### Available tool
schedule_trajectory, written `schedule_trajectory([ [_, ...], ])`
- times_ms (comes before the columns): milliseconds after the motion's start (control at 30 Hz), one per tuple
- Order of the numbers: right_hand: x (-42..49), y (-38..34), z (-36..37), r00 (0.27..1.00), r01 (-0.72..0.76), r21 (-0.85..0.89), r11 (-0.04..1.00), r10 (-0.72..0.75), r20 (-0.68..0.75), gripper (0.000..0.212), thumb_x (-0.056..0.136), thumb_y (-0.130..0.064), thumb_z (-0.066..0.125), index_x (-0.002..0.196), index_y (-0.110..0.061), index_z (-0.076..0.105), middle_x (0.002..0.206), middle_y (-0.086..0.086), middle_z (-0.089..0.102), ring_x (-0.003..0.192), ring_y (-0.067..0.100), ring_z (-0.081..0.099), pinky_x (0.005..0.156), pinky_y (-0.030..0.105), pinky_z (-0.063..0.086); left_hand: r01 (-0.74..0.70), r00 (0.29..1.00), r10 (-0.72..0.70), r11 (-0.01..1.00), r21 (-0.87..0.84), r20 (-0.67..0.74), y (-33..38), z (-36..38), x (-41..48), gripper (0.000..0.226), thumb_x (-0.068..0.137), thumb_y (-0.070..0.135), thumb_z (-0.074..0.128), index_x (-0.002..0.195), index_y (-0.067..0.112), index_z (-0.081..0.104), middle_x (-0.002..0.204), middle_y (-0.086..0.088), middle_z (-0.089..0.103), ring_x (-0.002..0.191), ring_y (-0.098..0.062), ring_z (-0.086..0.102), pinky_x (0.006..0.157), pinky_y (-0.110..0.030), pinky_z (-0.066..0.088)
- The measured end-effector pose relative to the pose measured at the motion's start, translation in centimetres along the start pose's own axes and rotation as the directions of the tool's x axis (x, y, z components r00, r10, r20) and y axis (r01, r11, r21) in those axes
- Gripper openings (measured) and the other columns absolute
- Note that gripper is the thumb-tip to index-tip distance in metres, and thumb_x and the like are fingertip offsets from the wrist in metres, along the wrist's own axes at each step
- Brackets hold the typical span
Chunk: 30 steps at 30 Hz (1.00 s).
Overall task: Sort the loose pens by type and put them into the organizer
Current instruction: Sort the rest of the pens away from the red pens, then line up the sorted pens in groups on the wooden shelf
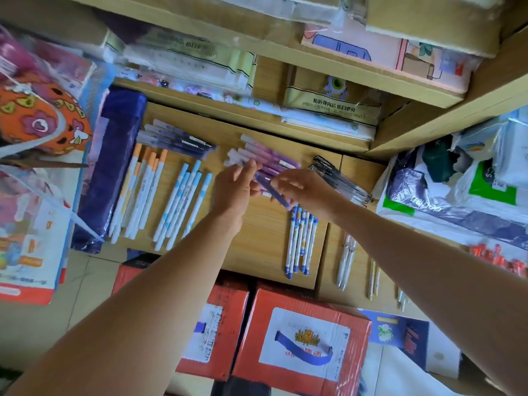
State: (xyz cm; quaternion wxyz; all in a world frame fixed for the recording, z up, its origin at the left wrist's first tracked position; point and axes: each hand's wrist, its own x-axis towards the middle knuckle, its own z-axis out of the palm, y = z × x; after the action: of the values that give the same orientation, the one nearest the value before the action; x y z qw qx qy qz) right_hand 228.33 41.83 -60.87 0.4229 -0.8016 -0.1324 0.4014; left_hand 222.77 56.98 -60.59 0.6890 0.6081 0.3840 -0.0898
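Pens lie sorted in groups on a wooden shelf (257, 224). Both hands meet at the purple pens (271, 155) in the middle. My left hand (237, 187) pinches the pale end of a purple pen (268, 185), and my right hand (303, 187) grips its other part. Dark blue pens (177, 140) lie at the back left. White pens with orange caps (143, 190) and white pens with light blue caps (183, 201) lie at the left. Black clear pens (340, 178) sit at the right, and white-and-blue patterned pens (300, 241) lie near the front.
A long dark blue box (111, 172) lies at the shelf's left end. Pale pens (345, 261) and yellow pens (373, 278) lie on the lower right surface. Red cartons (300, 338) stand below on the floor. Plastic bags (457, 190) crowd the right, packaged goods the left.
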Motion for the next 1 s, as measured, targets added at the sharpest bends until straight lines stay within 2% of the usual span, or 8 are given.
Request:
schedule_trajectory([
  [100,1.9,-2.7,1.5,0.999,0.009,-0.021,1.0,-0.008,0.037,0.022,0.09,-0.017,0.064,0.109,-0.008,0.066,0.09,0.004,0.07,0.078,0.015,0.066,0.078,0.029,0.056,-0.004,0.999,0.0,0.996,-0.084,-0.044,1.0,-2.8,0.7,0.017,0.096,0.027,0.056,0.084,0.019,0.066,0.074,0.0,0.061,0.064,-0.011,0.054,0.06,-0.021,0.049],
  [167,3.7,-4.3,2.6,1.0,0.027,-0.08,0.996,-0.028,-0.011,0.018,0.087,-0.015,0.067,0.104,-0.008,0.07,0.091,0.01,0.071,0.076,0.017,0.062,0.074,0.02,0.05,-0.025,0.997,0.017,0.995,-0.094,-0.08,1.4,-4.7,1.6,0.02,0.094,0.03,0.059,0.082,0.016,0.065,0.075,-0.005,0.061,0.064,-0.013,0.056,0.059,-0.023,0.047],
  [267,7.6,-6.1,4.2,0.977,0.053,-0.253,0.966,-0.103,-0.189,0.015,0.086,-0.016,0.068,0.098,-0.008,0.074,0.095,0.014,0.069,0.078,0.017,0.057,0.065,0.02,0.036,-0.132,0.963,0.187,0.956,0.264,-0.195,1.2,-8.5,3.7,0.049,0.081,0.05,0.055,0.099,0.007,0.067,0.095,-0.015,0.068,0.088,-0.023,0.065,0.073,-0.032,0.051],
  [367,11.7,-7.2,5.7,0.946,0.048,-0.297,0.954,-0.139,-0.293,0.017,0.084,-0.013,0.068,0.099,-0.01,0.075,0.097,0.014,0.065,0.078,0.015,0.056,0.071,0.019,0.034,-0.183,0.899,0.408,0.675,0.714,-0.156,0.2,-12.7,5.6,0.047,0.077,0.032,0.048,0.11,0.004,0.064,0.11,-0.02,0.063,0.106,-0.037,0.057,0.093,-0.046,0.045],
  [467,14.9,-7.6,7.7,0.937,0.054,-0.425,0.904,-0.193,-0.291,0.017,0.082,-0.017,0.068,0.098,-0.015,0.076,0.096,0.012,0.062,0.091,0.026,0.059,0.076,0.026,0.042,-0.175,0.911,0.412,0.438,0.882,-0.024,-0.7,-15.2,6.2,0.052,0.08,0.025,0.056,0.129,0.008,0.053,0.141,-0.017,0.045,0.134,-0.037,0.036,0.107,-0.047,0.032],
  [600,16.4,-7.8,10.1,0.928,0.055,-0.503,0.863,-0.23,-0.294,0.008,0.077,-0.016,0.069,0.085,-0.016,0.072,0.084,0.005,0.057,0.085,0.029,0.059,0.071,0.034,0.047,-0.166,0.938,0.343,0.343,0.925,0.041,-2.5,-16.3,6.9,0.07,0.088,0.025,0.058,0.149,0.016,0.026,0.16,-0.007,0.014,0.148,-0.028,0.007,0.115,-0.044,0.015],
  [700,16.4,-7.7,10.8,0.933,0.069,-0.521,0.851,-0.24,-0.268,0.028,0.075,-0.015,0.069,0.103,-0.018,0.07,0.092,0.005,0.062,0.088,0.028,0.06,0.076,0.038,0.049,-0.183,0.931,0.359,0.329,0.927,0.057,-3.1,-16.3,6.8,0.074,0.089,0.024,0.058,0.152,0.018,0.02,0.161,-0.007,0.009,0.148,-0.029,0.003,0.117,-0.044,0.01],
  [1000,13.7,-7.3,9.7,0.925,0.165,-0.45,0.878,-0.296,-0.239,0.03,0.079,-0.011,0.069,0.109,-0.013,0.068,0.096,0.005,0.061,0.086,0.018,0.058,0.082,0.033,0.05,-0.223,0.9,0.427,0.274,0.935,0.089,-2.3,-15.6,5.8,0.06,0.082,0.018,0.061,0.14,0.014,0.043,0.152,-0.017,0.029,0.143,-0.036,0.02,0.114,-0.046,0.02],
])
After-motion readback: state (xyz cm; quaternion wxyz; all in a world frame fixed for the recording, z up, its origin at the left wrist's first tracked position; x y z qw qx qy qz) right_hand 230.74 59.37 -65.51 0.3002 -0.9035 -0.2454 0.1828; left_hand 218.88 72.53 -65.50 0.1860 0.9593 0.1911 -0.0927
